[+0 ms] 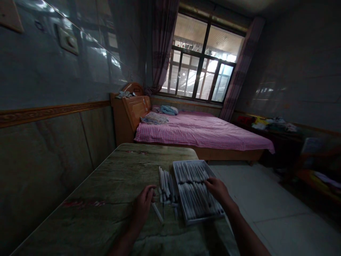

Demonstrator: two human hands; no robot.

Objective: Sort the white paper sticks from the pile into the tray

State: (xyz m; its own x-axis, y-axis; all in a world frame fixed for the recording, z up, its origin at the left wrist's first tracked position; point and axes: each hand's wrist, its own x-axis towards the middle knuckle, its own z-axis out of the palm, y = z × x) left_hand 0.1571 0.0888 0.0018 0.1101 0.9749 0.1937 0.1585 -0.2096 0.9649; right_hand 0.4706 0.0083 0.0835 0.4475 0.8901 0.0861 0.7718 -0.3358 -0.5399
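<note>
My left hand (144, 201) is low over the table, its fingers curled around one end of a slim white pen-like stick (157, 212) that slants down toward me. Just right of it lies a loose pile of similar white sticks (165, 183), some side by side. A shallow white box (189, 222) stands by the table's right edge, filled with two rows of slender whitish sticks (195, 199). Over the box's right side reaches my right hand (217, 189), fingertips pinched together among the sticks. What those fingertips hold is too dark and small to make out.
The stone-patterned table (106, 181) has rounded corners and meets the tiled wall on the left. Beyond it stands a bed (202, 129) with a pink checked cover and wooden headboard (133, 110). Cloths and bags (277, 124) lie piled on furniture at right.
</note>
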